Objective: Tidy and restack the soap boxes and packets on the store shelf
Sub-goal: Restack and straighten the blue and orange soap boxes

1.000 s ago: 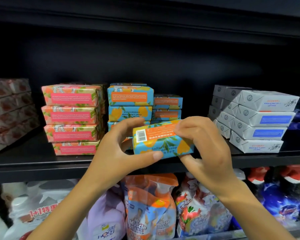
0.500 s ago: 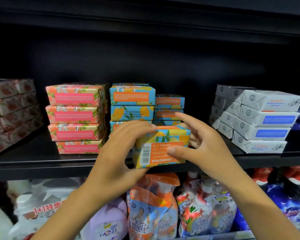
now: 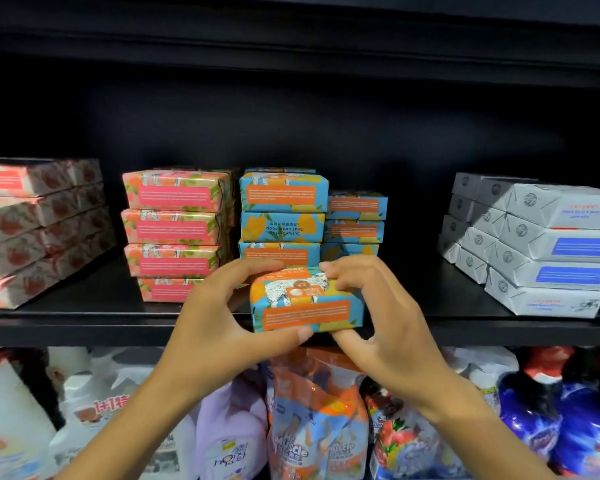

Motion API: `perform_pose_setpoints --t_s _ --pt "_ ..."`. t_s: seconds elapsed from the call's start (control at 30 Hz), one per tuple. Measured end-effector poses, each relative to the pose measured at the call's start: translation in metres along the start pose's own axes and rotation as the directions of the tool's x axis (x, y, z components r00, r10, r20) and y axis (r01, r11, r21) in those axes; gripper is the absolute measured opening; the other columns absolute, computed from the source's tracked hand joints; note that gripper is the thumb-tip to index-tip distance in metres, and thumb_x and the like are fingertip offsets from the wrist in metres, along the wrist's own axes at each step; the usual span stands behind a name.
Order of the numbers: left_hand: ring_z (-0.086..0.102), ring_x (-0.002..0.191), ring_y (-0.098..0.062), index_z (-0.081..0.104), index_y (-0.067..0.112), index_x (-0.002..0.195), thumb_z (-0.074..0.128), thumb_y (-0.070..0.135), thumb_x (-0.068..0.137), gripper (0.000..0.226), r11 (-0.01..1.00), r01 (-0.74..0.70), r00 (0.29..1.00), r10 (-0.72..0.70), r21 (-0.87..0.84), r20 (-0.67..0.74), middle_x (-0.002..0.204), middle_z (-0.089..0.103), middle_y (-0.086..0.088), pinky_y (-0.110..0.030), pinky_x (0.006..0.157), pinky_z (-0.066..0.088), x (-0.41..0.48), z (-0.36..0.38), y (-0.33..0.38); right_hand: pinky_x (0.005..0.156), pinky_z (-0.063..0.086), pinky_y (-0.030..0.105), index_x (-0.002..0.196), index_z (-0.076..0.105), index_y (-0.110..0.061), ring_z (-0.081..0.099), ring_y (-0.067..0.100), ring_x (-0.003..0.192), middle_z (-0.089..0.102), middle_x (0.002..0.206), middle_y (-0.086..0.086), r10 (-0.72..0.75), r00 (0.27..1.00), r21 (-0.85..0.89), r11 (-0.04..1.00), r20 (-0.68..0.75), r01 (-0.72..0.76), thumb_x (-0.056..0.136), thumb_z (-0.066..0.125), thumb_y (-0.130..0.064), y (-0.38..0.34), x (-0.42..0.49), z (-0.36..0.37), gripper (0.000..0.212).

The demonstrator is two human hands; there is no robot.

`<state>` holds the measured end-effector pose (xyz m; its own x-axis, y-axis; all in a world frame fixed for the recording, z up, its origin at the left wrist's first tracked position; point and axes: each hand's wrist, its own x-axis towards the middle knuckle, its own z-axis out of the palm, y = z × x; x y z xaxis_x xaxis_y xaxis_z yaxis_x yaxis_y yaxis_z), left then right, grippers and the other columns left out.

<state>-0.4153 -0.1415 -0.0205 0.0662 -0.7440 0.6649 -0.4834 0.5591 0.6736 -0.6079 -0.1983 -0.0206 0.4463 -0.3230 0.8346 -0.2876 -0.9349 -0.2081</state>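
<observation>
Here the blue soap box (orange label facing out) sits at the shelf edge, pinched by the left hand and right hand, just before the blue stack, pink stack alongside.

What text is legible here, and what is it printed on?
"Muscle": orange-and-blue refill pouch, lower shelf.
"1+1特": white bottle, lower left.
"milk soap", upside down: second blue box in the front stack.
Too small or blurred: panels on the held blue box, the pink boxes and the grey boxes.
</observation>
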Motion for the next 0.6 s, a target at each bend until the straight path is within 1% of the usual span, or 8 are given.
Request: perform_pose_setpoints --t_s 0.07,0.13,0.2,0.27,0.33,0.4,0.5,0.6 --pt "0.064 0.096 0.001 0.061 0.037 0.107 0.086 0.044 0.051 0.061 0.996 -0.027 0.999 0.03 0.08 -0.037 0.106 0.064 0.019 -0.01 0.074 0.05 0.0 -0.005 -0.004 0.083 0.047 0.025 0.109 0.048 -0.017 0.05 0.004 0.11 0.052 0.117 -0.005 0.077 0.997 -0.026 0.997 0.017 -0.077 0.075 0.073 -0.02 0.005 -0.004 0.0 0.043" --pt "0.062 0.094 0.006 0.06 0.038 0.106 0.084 0.042 0.052 0.059 0.989 -0.031 0.997 0.041 0.143 -0.067 0.104 0.064 0.022 -0.006 0.073 0.048 0.0 -0.01 -0.008 0.087 0.044 0.02 0.114 0.053 -0.019 0.049 0.0 0.109 0.053 0.116 -0.01 0.171 0.985 -0.047 0.984 0.018 -0.17 0.076 0.073 -0.04 0.011 -0.008 -0.004 0.048" --pt "0.061 0.094 0.007 0.058 0.041 0.105 0.083 0.045 0.052 0.058 0.979 -0.027 0.997 0.041 0.203 -0.067 0.102 0.064 0.022 -0.008 0.074 0.048 -0.001 -0.012 -0.014 0.085 0.046 0.021 0.114 0.057 -0.021 0.051 0.001 0.106 0.055 0.112 -0.014 0.241 0.969 -0.113 0.966 0.05 -0.234 0.075 0.063 -0.056 0.017 -0.012 -0.008 0.053" --pt "0.061 0.095 0.004 0.059 0.04 0.105 0.082 0.049 0.052 0.058 0.978 -0.001 0.999 0.01 0.209 -0.042 0.103 0.063 0.021 -0.013 0.077 0.05 -0.003 -0.012 -0.019 0.081 0.048 0.024 0.112 0.058 -0.022 0.052 0.002 0.103 0.056 0.11 -0.015 0.294 0.95 -0.198 0.942 0.102 -0.27 0.072 0.052 -0.066 0.021 -0.016 -0.009 0.06" --pt "0.059 0.099 0.003 0.061 0.034 0.107 0.078 0.057 0.055 0.059 0.967 -0.014 1.0 0.02 0.253 -0.021 0.107 0.061 0.021 -0.014 0.079 0.048 -0.004 -0.011 -0.024 0.077 0.048 0.023 0.11 0.061 -0.022 0.052 0.003 0.101 0.057 0.108 -0.015 0.31 0.941 -0.27 0.925 0.136 -0.266 0.072 0.046 -0.069 0.024 -0.019 -0.006 0.062" --pt "0.055 0.106 0.001 0.063 0.028 0.109 0.07 0.062 0.06 0.06 0.937 -0.065 0.998 0.07 0.342 -0.005 0.113 0.058 0.017 -0.013 0.084 0.044 -0.005 -0.011 -0.026 0.072 0.046 0.02 0.104 0.064 -0.021 0.052 0.002 0.097 0.06 0.103 -0.014 0.285 0.95 -0.316 0.92 0.128 -0.234 0.077 0.048 -0.067 0.027 -0.022 -0.003 0.056" --pt "0.053 0.108 -0.007 0.067 0.02 0.109 0.067 0.058 0.068 0.056 0.897 -0.133 0.99 0.143 0.421 0.007 0.115 0.059 0.011 -0.022 0.089 0.041 -0.006 -0.01 -0.025 0.065 0.046 0.018 0.097 0.066 -0.022 0.054 0.002 0.091 0.062 0.097 -0.015 0.265 0.96 -0.349 0.911 0.092 -0.218 0.08 0.055 -0.057 0.028 -0.024 0.0 0.041" --pt "0.055 0.102 -0.008 0.07 0.018 0.103 0.07 0.054 0.068 0.051 0.884 -0.145 0.985 0.171 0.444 -0.018 0.108 0.062 0.01 -0.019 0.086 0.043 -0.004 -0.01 -0.025 0.061 0.047 0.02 0.095 0.067 -0.022 0.057 0.005 0.088 0.062 0.094 -0.015 0.259 0.963 -0.377 0.901 0.074 -0.213 0.079 0.056 -0.053 0.028 -0.025 0.002 0.036"
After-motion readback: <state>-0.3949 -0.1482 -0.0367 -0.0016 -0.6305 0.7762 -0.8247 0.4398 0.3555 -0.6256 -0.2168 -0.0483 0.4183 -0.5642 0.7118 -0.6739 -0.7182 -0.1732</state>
